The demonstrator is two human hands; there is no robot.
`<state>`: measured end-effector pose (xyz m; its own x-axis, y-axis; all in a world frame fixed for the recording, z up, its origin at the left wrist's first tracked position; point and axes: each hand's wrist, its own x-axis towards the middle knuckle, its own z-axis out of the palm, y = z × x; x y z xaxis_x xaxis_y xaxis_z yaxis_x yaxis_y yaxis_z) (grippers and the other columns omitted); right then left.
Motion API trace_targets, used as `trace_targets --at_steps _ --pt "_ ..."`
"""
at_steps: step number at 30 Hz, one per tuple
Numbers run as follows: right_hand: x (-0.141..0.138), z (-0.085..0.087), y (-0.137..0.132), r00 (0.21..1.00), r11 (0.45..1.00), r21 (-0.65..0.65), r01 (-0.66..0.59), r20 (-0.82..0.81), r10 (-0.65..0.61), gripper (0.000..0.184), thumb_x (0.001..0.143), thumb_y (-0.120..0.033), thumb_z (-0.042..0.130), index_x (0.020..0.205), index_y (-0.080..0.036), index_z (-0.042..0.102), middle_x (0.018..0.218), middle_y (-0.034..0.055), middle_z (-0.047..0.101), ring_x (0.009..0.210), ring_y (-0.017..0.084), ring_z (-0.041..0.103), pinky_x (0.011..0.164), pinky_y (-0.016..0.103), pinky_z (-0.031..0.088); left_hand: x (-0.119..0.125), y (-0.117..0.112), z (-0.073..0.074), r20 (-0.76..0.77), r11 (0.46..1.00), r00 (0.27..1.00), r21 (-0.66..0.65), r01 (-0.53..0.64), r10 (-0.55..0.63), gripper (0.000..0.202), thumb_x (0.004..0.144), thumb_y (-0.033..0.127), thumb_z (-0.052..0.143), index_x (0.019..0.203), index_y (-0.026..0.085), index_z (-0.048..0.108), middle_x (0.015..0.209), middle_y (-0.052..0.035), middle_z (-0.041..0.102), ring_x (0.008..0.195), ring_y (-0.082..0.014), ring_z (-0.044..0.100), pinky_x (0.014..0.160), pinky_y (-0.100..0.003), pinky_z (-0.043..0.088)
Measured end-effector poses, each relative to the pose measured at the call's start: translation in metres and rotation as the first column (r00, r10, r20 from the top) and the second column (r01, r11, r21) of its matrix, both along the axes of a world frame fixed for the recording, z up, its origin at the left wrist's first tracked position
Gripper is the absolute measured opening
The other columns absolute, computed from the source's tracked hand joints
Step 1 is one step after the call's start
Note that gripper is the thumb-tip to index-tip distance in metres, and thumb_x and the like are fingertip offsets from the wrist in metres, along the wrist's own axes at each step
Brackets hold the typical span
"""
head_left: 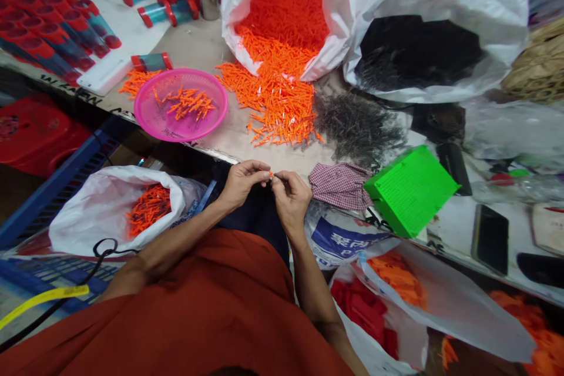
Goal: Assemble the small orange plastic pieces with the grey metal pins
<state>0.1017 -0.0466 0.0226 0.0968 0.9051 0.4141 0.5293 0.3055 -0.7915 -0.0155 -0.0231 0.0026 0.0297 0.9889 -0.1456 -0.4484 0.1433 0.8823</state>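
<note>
A tiny orange plastic piece (271, 174) (its exact shape too small to make out) sits pinched in the air between the left hand (241, 183) and the right hand (291, 201)

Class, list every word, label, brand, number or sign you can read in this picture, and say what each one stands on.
White woven sack: white characters on a blue band, too warped to read, and below them what looks like "P".
Front edge of the table: black lettering, too blurred and slanted to read.
Nothing else is legible.
</note>
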Motion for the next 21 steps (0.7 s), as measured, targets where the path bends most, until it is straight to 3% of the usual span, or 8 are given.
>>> trace_targets --at_steps 21 --pt "0.0016 0.0006 0.0002 1.000 0.998 -0.055 -0.018 -0.004 0.018 0.012 0.079 -0.019 0.054 0.070 -0.019 0.061 0.065 -0.0029 0.058 0.058 0.011 0.050 0.056 0.023 0.037 -0.0012 -0.0026 -0.0010 -0.054 1.000 0.999 0.018 -0.002 0.003 0.017 0.059 0.023 0.075 0.071 0.014 0.067 0.057 0.0019 0.063 0.050 -0.0081 0.055 0.054 -0.022 0.044"
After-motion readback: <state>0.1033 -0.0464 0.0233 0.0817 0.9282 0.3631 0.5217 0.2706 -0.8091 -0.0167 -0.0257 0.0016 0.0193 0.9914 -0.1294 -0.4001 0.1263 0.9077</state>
